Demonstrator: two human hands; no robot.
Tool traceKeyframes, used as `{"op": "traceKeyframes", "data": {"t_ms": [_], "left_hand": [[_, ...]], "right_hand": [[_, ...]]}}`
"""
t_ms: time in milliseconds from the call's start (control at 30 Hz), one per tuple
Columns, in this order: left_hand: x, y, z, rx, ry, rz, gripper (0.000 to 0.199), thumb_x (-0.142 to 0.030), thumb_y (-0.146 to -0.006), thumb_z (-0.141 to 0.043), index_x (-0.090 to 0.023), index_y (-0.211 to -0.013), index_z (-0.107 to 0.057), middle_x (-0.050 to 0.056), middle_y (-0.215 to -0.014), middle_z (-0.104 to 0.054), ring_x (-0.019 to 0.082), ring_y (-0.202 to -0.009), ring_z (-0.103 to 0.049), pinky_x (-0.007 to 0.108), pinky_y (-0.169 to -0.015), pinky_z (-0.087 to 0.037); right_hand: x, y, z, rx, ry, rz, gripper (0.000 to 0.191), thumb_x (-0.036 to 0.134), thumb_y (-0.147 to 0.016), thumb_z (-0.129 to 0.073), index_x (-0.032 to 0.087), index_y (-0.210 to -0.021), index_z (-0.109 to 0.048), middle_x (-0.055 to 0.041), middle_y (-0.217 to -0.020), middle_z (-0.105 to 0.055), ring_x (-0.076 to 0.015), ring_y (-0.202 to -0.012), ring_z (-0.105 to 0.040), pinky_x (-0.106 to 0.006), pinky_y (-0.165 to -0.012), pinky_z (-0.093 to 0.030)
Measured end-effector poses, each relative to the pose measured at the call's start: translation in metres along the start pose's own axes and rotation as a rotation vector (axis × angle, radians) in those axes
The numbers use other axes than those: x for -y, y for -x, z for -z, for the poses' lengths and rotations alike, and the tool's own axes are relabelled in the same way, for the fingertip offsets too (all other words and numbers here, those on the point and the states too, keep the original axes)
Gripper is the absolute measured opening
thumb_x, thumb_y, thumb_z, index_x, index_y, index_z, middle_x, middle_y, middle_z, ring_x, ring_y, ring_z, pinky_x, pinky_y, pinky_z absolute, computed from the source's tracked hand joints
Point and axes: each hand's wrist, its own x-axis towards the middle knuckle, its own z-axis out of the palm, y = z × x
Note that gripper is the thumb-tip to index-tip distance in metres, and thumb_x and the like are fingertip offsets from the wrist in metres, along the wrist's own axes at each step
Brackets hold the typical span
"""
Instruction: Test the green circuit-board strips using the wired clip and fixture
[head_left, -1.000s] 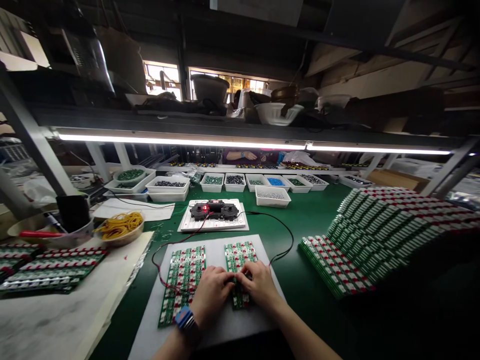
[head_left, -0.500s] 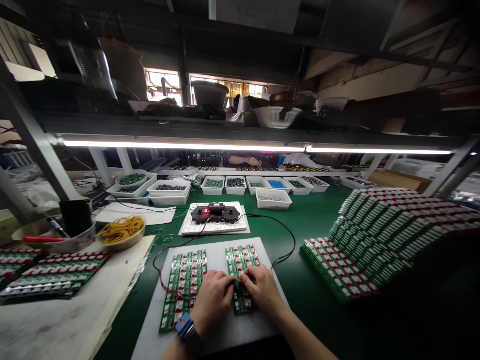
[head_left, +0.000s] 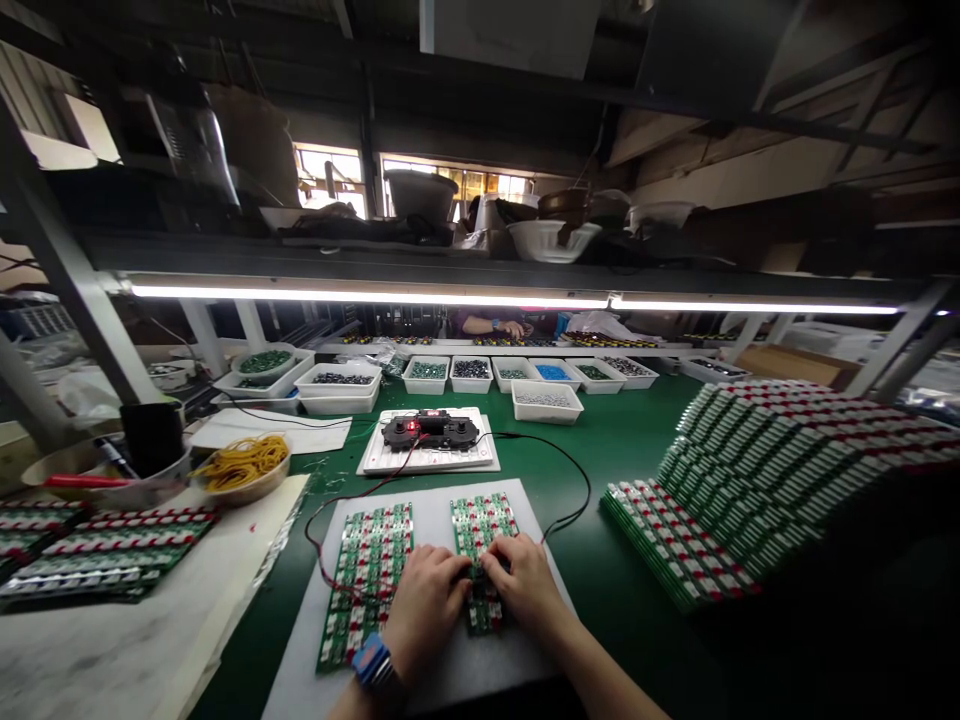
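Observation:
On a pale board (head_left: 450, 665) lie two green circuit panels with white and red parts. My left hand (head_left: 429, 600) rests between them, its wrist in a blue strap (head_left: 371, 660), partly covering the left panel (head_left: 358, 560). Its thumb and fingertips are drawn together at the left edge of the right panel (head_left: 484, 515). From the other side, my right hand (head_left: 523, 580) bends its fingers over the middle of that same panel. Anything between the fingertips of either hand is too small to make out. Thin red and black leads run onto the left panel.
A black device (head_left: 431, 430) with a red light sits on a white tray beyond the board. White bins (head_left: 472, 375) of small parts line the back. Tall panel stacks (head_left: 780, 480) stand right; yellow bands fill a bowl (head_left: 244, 465) at left. Another person's hand (head_left: 510, 328) shows behind.
Both my hands stay at the right panel with almost no movement. The other person's hand in the background has shifted slightly.

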Motion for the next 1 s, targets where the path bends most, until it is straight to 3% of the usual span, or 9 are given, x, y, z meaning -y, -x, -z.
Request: {"op": "traceKeyframes", "data": {"t_ms": [500,700,1000], "left_hand": [[-0.011,0.0,0.005,-0.052,-0.122,-0.039,0.022,-0.017,-0.087,-0.062,-0.022,-0.105,-0.073,0.006,-0.094,-0.07,0.027,-0.097,-0.056,0.043,-0.093,-0.043],[-0.008,0.006,0.009,-0.106,-0.087,-0.109,0.024,-0.02,-0.089,-0.061,-0.027,-0.11,-0.071,0.004,-0.092,-0.069,0.026,-0.096,-0.055,0.047,-0.095,-0.041],[-0.005,0.01,0.008,-0.015,0.047,-0.128,0.022,-0.016,-0.084,-0.064,-0.022,-0.103,-0.073,0.005,-0.091,-0.069,0.025,-0.095,-0.055,0.041,-0.089,-0.045]], "right_hand": [[0.0,0.0,0.003,0.003,-0.098,-0.024,0.013,0.022,-0.084,-0.064,0.022,-0.072,-0.068,-0.0001,-0.081,-0.071,-0.02,-0.09,-0.059,-0.029,-0.083,-0.035],[-0.001,0.003,0.012,0.018,-0.178,0.015,0.016,0.025,-0.086,-0.06,0.021,-0.074,-0.07,-0.0008,-0.08,-0.071,-0.0194,-0.088,-0.06,-0.027,-0.081,-0.039],[-0.002,0.006,0.022,0.141,-0.18,-0.003,0.012,0.018,-0.079,-0.065,0.021,-0.071,-0.072,-0.0002,-0.075,-0.069,-0.0181,-0.083,-0.058,-0.026,-0.077,-0.039]]}}
